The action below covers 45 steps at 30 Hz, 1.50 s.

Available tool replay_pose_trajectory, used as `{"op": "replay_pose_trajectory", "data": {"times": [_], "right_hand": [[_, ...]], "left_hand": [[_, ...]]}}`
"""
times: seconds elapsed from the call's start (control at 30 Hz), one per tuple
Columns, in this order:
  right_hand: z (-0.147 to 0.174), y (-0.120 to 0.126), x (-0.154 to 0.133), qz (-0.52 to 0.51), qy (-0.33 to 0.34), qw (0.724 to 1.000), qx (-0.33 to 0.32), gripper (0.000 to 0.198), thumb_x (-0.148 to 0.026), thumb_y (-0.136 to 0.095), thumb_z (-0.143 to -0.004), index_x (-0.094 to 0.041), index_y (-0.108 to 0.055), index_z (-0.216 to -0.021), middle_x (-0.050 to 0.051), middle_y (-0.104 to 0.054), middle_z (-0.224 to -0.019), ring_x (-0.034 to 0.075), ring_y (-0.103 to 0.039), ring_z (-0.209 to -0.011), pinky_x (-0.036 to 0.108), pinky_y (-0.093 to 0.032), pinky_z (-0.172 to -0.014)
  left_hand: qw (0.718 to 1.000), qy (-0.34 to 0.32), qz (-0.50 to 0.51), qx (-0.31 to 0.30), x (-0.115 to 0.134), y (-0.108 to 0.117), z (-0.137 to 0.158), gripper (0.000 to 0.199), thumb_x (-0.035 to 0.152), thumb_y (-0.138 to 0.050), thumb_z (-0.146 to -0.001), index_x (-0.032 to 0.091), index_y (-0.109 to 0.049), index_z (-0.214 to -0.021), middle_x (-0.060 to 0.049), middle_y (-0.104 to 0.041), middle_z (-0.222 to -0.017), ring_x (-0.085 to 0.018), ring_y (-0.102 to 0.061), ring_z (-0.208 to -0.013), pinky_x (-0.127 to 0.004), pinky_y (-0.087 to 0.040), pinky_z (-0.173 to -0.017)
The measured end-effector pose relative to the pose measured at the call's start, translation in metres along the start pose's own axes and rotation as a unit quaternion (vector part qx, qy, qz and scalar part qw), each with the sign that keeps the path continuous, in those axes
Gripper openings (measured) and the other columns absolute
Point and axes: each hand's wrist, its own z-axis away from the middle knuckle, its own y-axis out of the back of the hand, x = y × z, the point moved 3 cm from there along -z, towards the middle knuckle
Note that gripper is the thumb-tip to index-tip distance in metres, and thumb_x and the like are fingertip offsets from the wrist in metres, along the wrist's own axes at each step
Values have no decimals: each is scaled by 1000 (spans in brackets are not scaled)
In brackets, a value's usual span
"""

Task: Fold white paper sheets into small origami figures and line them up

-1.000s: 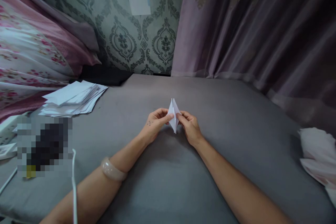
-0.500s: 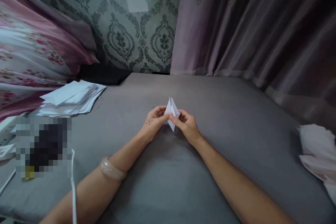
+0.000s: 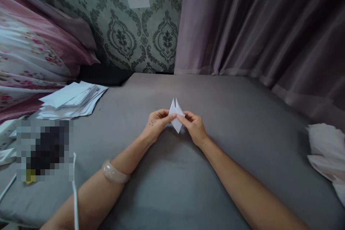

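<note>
A small piece of folded white paper [image 3: 176, 125], shaped like a diamond with two narrow points at its top, is held up over the middle of the grey-covered table [image 3: 172, 179]. My left hand [image 3: 158, 124] grips its left side, thumb on the near face and fingers behind. From the right, my right hand [image 3: 194, 125] pinches it the same way. Both thumb tips meet near the paper's centre. The fingers behind the paper are partly hidden. A pale bangle [image 3: 114, 172] circles my left forearm.
Loose white sheets [image 3: 72, 97] lie stacked at the back left, beside a dark folded cloth [image 3: 105, 75]. Nearer on the left are a power strip [image 3: 8, 133], a blurred-out dark object [image 3: 50, 147] and a white cable [image 3: 74, 194]. Crumpled pale fabric [image 3: 326, 147] sits at the right edge.
The paper's two top points stand further apart, and its near face looks flatter and wider. Both thumbs have shifted slightly to meet at its centre. The view has tilted a little.
</note>
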Motion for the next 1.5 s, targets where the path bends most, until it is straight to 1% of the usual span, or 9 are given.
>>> {"op": "replay_pose_trajectory", "data": {"times": [0.17, 0.43, 0.6, 0.7, 0.8, 0.97, 1.17, 1.33, 1.5], "right_hand": [[0, 1, 1, -20, -18, 1000, -15, 24, -39, -76, -66, -20, -72, -79, 0, -69, -71, 13, -59, -64, 28, -45, -66], [0, 6, 0, -5, -33, 999, -40, 19, -39, -78, -65, -21, -75, -72, 1, -71, -71, 13, -59, -64, 29, -44, -69], [-4, 10, 7, -4, -58, 998, 3, 21, -40, -78, -63, -19, -75, -67, 0, -67, -62, 11, -53, -57, 27, -40, -61], [-7, 13, 12, -32, -75, 996, 35, 24, -41, -79, -62, -18, -75, -69, 1, -67, -65, 12, -54, -58, 28, -41, -61], [-8, 14, 15, -38, -84, 995, 41, 29, -43, -79, -62, -17, -75, -74, 4, -69, -69, 13, -56, -60, 29, -44, -62], [-7, 12, 15, 4, -66, 997, 30, 32, -47, -77, -65, -16, -76, -76, 3, -67, -67, 11, -53, -57, 26, -40, -56], [-7, 8, 13, 4, -42, 999, -9, 37, -52, -70, -70, -17, -75, -81, 4, -68, -71, 11, -52, -60, 26, -41, -58], [-8, 13, 9, 42, -12, 999, 31, 34, -50, -69, -71, -17, -73, -67, 0, -59, -56, 11, -46, -53, 26, -36, -54], [-5, 13, 9, 102, 8, 994, 32, 33, -49, -66, -74, -18, -75, -70, -1, -58, -54, 11, -46, -52, 26, -35, -53]], "left_hand": [[1000, 3, 6, -11, -4, 4, -3, 24, 30, -85, -63, 12, -73, -75, -4, -70, -71, -10, -59, -63, -23, -46, -66], [998, 42, 10, -37, -4, 6, -3, 27, 31, -86, -61, 12, -73, -75, -6, -71, -74, -12, -62, -65, -27, -47, -71], [998, 55, 25, -31, -5, 0, -2, 33, 30, -85, -61, 12, -70, -85, -6, -71, -81, -14, -64, -72, -30, -48, -76], [998, 61, 17, -6, -6, 0, -2, 36, 26, -88, -55, 13, -67, -82, -3, -69, -75, -12, -61, -67, -25, -46, -69], [997, 71, 1, 7, -6, 1, -2, 33, 27, -87, -55, 12, -68, -78, -2, -67, -71, -9, -57, -62, -22, -42, -61], [998, 68, -16, 8, -8, 3, -2, 27, 31, -84, -61, 11, -72, -74, -4, -67, -69, -9, -54, -58, -23, -40, -58], [995, 100, 22, 4, -12, 9, -5, 25, 29, -83, -62, 10, -73, -75, -6, -67, -69, -8, -53, -56, -22, -41, -57], [993, 115, 25, -21, -11, 6, -3, 24, 28, -83, -63, 10, -72, -74, -6, -67, -71, -8, -56, -60, -21, -43, -58], [994, 108, 25, -23, -9, 2, -1, 31, 29, -84, -62, 11, -72, -83, -6, -69, -78, -10, -59, -64, -22, -44, -61]]}}
